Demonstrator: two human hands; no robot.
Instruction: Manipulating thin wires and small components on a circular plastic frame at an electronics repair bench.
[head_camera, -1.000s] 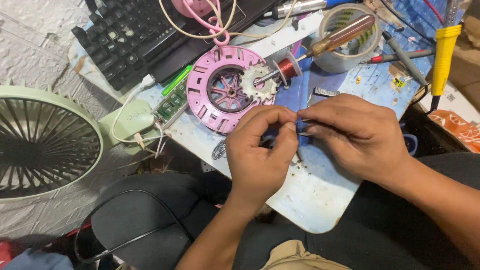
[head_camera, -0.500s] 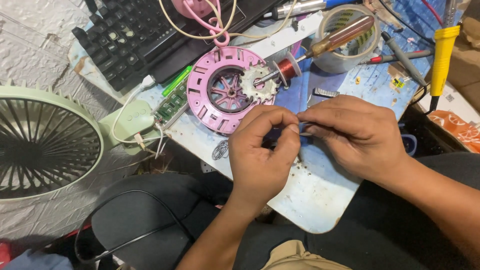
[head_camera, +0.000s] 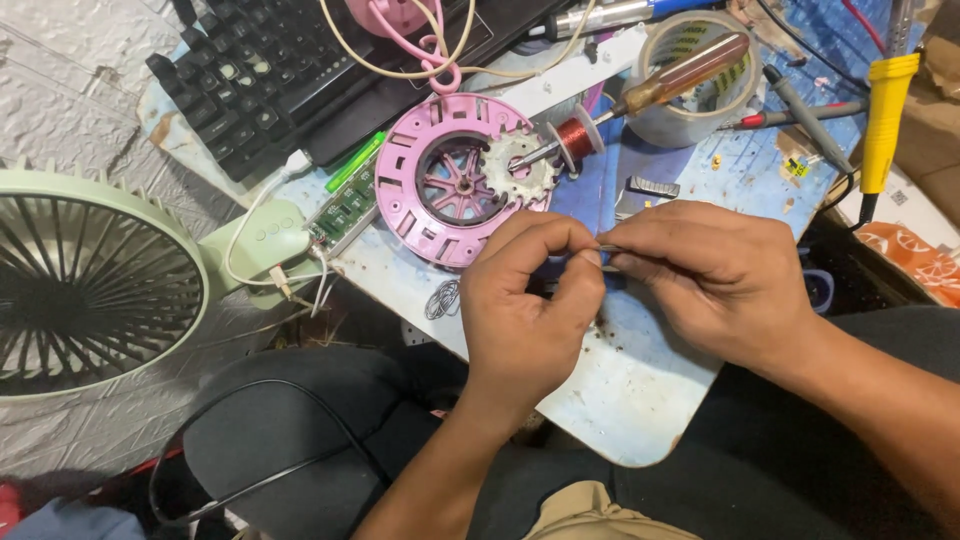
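Head view: your left hand (head_camera: 525, 320) and right hand (head_camera: 710, 275) meet over the white work board (head_camera: 640, 400), fingertips nearly touching. Both pinch the same small thin metal piece (head_camera: 603, 250), maybe a wire end or pin, too small to tell. Left thumb and forefinger are pressed together on it; right fingers are clamped on its other end. The piece sits in the air just above the board, between the two hands.

Just beyond your hands lies the pink round motor housing (head_camera: 455, 180), open, spoked rotor visible inside, a toothed stator core (head_camera: 518, 178) resting on its rim. A spool of copper wire (head_camera: 575, 135) sits just beside it, on a screwdriver with an amber handle (head_camera: 680, 75) that lies across a roll of tape (head_camera: 690, 85). A green circuit board (head_camera: 345, 208) lies left of the housing, wired to the pale green fan (head_camera: 90, 290) at your left. Black keyboard (head_camera: 240, 70) behind.

Progress, judging: housing is apart and the core is out, so disassembly looks done; the fine work on the small piece is in hand, reassembly not yet started.
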